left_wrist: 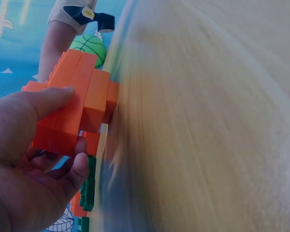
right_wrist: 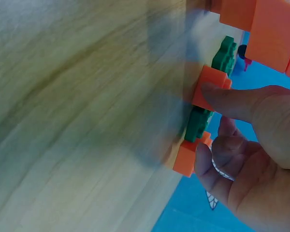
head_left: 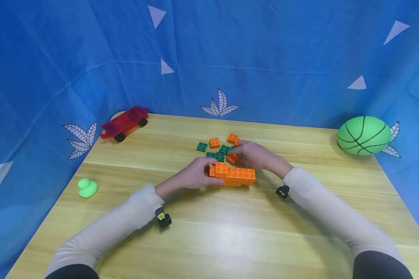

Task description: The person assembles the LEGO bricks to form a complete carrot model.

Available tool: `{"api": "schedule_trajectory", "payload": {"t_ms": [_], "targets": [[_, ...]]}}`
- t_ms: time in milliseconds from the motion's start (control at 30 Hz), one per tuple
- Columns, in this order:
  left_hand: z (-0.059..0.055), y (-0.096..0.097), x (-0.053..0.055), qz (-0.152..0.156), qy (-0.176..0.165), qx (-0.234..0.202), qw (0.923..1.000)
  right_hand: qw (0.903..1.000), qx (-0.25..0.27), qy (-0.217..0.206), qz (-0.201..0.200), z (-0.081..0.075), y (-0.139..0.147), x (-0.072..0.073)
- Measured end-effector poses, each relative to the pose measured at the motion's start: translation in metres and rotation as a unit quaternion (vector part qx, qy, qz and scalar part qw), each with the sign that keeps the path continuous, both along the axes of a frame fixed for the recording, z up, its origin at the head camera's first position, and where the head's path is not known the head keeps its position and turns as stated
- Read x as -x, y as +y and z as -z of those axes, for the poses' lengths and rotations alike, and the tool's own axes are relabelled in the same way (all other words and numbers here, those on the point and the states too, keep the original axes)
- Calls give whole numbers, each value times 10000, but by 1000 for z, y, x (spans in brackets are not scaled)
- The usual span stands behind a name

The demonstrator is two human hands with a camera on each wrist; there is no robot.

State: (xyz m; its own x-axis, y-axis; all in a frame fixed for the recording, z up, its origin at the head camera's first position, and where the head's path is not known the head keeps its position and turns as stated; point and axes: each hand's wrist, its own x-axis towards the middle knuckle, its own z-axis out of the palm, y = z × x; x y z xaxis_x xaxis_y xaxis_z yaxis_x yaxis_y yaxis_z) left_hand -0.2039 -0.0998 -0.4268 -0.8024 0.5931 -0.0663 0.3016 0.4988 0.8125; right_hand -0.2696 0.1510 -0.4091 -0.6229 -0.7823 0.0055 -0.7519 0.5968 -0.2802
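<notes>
My left hand [head_left: 197,173] grips the left end of an orange block build [head_left: 235,176], made of several joined toy bricks. In the left wrist view the thumb presses one side of the build [left_wrist: 67,106], with fingers curled round beneath. Just behind the build, my right hand [head_left: 256,155] pinches a small orange brick [head_left: 232,159]; in the right wrist view its thumb lies on that brick [right_wrist: 210,89], while the fingertip contact on the far side is partly hidden. Green bricks [head_left: 215,156] and other orange bricks [head_left: 214,143] lie loose close to both hands.
A red toy car [head_left: 125,122] stands at the table's back left corner. A light green rubber toy [head_left: 87,188] sits near the left edge. At the back right rests a green ball [head_left: 364,135]. Blue cloth [head_left: 283,58] hangs behind the wooden table [head_left: 230,232].
</notes>
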Motion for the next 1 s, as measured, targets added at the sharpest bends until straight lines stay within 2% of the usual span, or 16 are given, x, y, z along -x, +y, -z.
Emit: {"api": "schedule_trajectory", "payload": {"t_ms": [267, 500, 733, 1000], "targets": [[0, 2, -1, -67, -40, 20, 10000, 9998, 89, 61, 173, -2, 4, -4], [-2, 1, -2, -64, -46, 5, 10000, 9954, 613, -479, 564, -23, 11, -11], [-1, 1, -1, -78, -23, 9, 10000, 9933, 1017, -505, 233, -44, 11, -25], [0, 1, -1, -35, 9, -13, 10000, 9939, 970, -533, -18, -59, 11, -45]]}}
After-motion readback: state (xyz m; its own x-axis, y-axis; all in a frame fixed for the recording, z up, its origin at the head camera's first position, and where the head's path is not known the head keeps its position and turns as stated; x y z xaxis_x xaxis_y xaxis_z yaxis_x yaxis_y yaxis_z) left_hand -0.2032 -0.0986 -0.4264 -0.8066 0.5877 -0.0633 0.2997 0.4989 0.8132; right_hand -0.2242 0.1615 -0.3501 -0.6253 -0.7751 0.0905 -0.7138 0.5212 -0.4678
